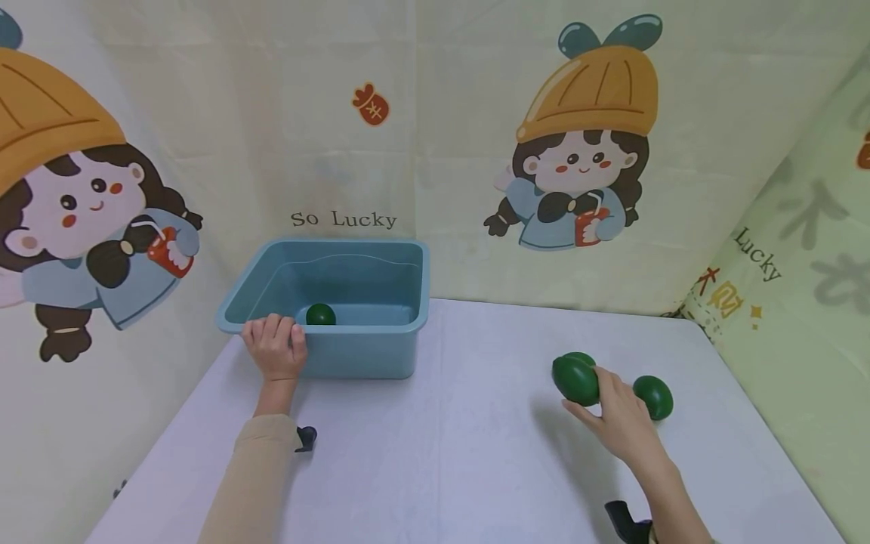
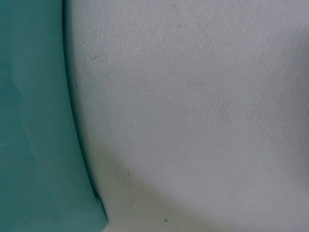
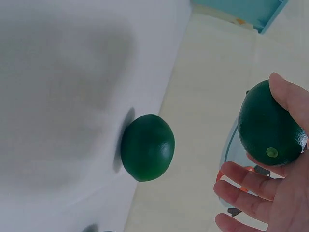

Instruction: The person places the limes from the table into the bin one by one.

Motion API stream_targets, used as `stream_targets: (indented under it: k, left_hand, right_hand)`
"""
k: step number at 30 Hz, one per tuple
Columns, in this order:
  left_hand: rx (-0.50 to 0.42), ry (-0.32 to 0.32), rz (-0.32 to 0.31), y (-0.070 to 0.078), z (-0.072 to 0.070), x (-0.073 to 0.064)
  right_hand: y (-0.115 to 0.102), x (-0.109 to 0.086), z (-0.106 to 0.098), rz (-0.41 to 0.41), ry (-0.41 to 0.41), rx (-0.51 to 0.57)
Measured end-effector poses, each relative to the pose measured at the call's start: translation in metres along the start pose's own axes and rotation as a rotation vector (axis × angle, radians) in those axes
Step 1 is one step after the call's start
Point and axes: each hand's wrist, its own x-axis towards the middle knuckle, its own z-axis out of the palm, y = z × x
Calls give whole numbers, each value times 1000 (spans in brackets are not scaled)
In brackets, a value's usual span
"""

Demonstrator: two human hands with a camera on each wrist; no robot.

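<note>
My left hand [image 1: 275, 347] grips the near rim of a blue plastic bin [image 1: 360, 351], fingers hooked over the edge. In the left wrist view, the bin's wall [image 2: 38, 121] fills the left side. One green lime [image 1: 321, 314] lies inside the bin. My right hand [image 1: 621, 415] holds another lime [image 1: 575, 380] between thumb and fingers, above the table; its pale stem end shows in the right wrist view. Behind the held lime, a further lime [image 1: 581, 356] is mostly hidden. One more lime [image 1: 654, 397] rests on the table, just right of the right hand.
A white cloth covers the table [image 1: 476, 453]. Behind the bin hangs a cream backdrop [image 1: 462, 113] with cartoon figures, and a similar patterned sheet [image 1: 816, 363] borders the right side. Black wrist-camera mounts [image 1: 307, 438] stick out beside both forearms.
</note>
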Motion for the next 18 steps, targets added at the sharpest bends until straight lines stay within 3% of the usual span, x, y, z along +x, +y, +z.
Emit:
stream_targets:
  k: [18]
  left_hand:
    - [5, -21, -12, -1, -1, -2]
  right_hand:
    - [-17, 16, 1, -48, 22, 13]
